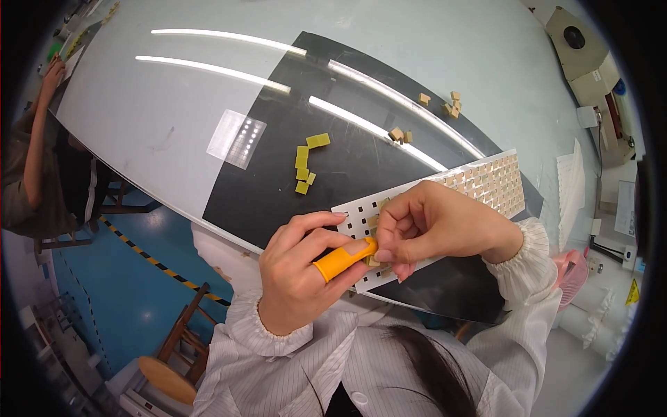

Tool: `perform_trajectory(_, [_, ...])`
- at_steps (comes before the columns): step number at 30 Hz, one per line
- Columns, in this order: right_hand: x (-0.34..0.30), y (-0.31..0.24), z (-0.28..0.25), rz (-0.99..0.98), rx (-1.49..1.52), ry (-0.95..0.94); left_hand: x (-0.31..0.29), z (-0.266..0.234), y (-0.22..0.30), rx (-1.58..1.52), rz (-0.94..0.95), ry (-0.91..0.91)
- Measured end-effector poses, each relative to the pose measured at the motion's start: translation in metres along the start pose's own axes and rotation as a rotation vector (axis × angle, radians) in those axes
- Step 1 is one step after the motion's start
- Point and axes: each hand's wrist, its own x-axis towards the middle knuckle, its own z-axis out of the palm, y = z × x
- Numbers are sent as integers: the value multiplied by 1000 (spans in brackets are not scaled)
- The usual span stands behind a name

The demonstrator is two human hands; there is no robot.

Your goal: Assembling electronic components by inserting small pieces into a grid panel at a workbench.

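Note:
My left hand (295,267) wears an orange finger cot (344,260) on one finger. That finger and the thumb close on a small yellowish square piece (373,262), partly hidden at the fingertips. My right hand (445,226) meets them, its thumb and forefinger pinched together; anything between those tips is too small or hidden to make out. Beneath both hands lies a white perforated sheet (353,207). Toward its right end, rows of small beige squares (486,181) fill the sheet, while dark square holes show at its left end.
Yellow-green square blocks (302,158) lie on the black mat (271,201), left of the sheet. Small tan blocks (397,134) are scattered farther back, with a few more (453,105) behind. A clear plastic piece (237,139) lies at left. Another person (42,160) is at the far left.

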Motion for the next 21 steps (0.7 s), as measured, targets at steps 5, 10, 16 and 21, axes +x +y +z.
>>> perform_trajectory(5, [1,0,-1,-3,-3,-2,-1,1,-1,-1,3,0])
perform_trajectory(10, [0,0,1,-11,-4,4,0,1,-1,-1,13,12])
perform_trajectory(16, [0,-1,2,-12,-6,15,0,1,-1,1,8,9])
perform_trajectory(21, [0,1,2,-30,4,13,0,0,0,-5,0,-1])
